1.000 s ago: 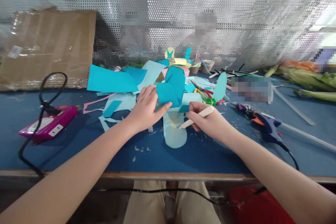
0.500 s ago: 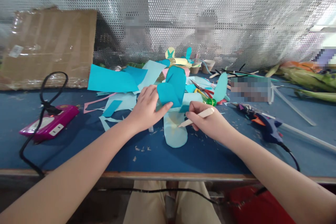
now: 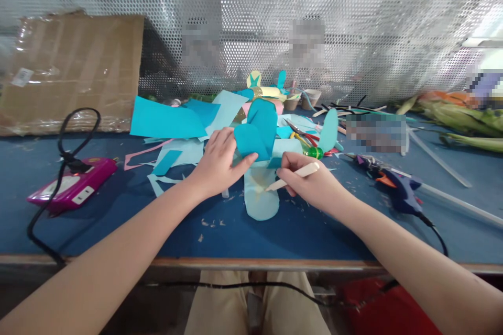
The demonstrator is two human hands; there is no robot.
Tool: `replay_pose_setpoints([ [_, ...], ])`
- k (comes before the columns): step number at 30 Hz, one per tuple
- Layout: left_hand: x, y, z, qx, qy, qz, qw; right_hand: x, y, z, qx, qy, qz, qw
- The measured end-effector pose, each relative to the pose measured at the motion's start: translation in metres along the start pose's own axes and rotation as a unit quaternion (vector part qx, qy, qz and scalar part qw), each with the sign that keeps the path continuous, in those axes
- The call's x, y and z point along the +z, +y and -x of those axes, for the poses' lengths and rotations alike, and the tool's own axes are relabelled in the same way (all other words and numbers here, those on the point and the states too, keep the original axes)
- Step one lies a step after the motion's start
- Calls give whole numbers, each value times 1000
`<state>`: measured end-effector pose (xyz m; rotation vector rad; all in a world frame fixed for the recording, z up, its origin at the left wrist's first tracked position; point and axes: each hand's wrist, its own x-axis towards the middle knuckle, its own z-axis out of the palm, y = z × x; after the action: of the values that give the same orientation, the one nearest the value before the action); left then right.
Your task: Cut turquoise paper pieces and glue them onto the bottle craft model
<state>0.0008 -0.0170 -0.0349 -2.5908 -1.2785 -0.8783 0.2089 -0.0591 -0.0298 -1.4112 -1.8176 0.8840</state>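
Note:
My right hand (image 3: 304, 175) is closed in a writing grip on a cream pen-like stick (image 3: 308, 169). The stick's pointed tip meets a pale blue rounded paper piece (image 3: 261, 207), which bears a faint yellowish smudge. My left hand (image 3: 220, 162) is closed on a bright turquoise folded paper cutout (image 3: 257, 141), with the thumb across its lower edge and the other fingers along its left side. The cutout stands just behind the pale piece and seems joined to it, though the join cannot be made out.
A purple power socket box (image 3: 76, 184) with a black cable lies left, a dark blue glue gun (image 3: 401, 188) right. Behind my hands are paper scraps (image 3: 168, 118), scissors (image 3: 306, 136) and paper cups (image 3: 311, 98). Cardboard (image 3: 74, 73) leans at the back left.

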Motion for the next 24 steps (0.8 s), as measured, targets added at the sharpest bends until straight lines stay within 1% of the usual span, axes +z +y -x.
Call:
replay_pose_setpoints([
  [5,0,0,0,12,6,7,1000,-1,0,1,5,18,2,1000],
  [9,0,0,0,6,0,5,1000,-1,0,2,7,4,-3,1000],
  [13,0,0,0,4,-6,5,1000,-1,0,2,7,15,-4,1000],
  [18,0,0,0,1,3,2,1000,-1,0,2,-5,-11,-13,1000],
  [22,1,0,0,5,2,-2,1000,-1,1,1,7,22,3,1000],
  [24,1,-1,0,4,1,-2,1000,-1,1,0,6,18,0,1000],
])
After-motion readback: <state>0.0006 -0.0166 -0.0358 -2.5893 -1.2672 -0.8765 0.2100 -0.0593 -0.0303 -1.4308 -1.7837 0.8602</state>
